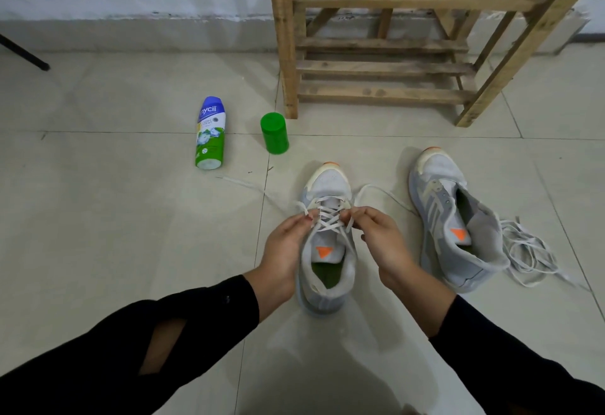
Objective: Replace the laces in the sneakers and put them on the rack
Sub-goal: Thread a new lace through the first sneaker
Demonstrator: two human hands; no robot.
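Two sneakers are on the floor, neither on the rack. The left hand (pixel 288 244) pinches one end of the white lace (pixel 329 218) on the nearer sneaker (pixel 325 270), laced roughly halfway by my guess. The right hand (pixel 379 237) pinches the other end. Further right, the second sneaker (pixel 458 228) has no lace, with loose laces (pixel 527 251) heaped just beside it. The wooden rack (pixel 376 67) stands far behind.

Both hands (pixel 330 244) pinch lace (pixel 329 219) (white) on sneaker (pixel 327 270).
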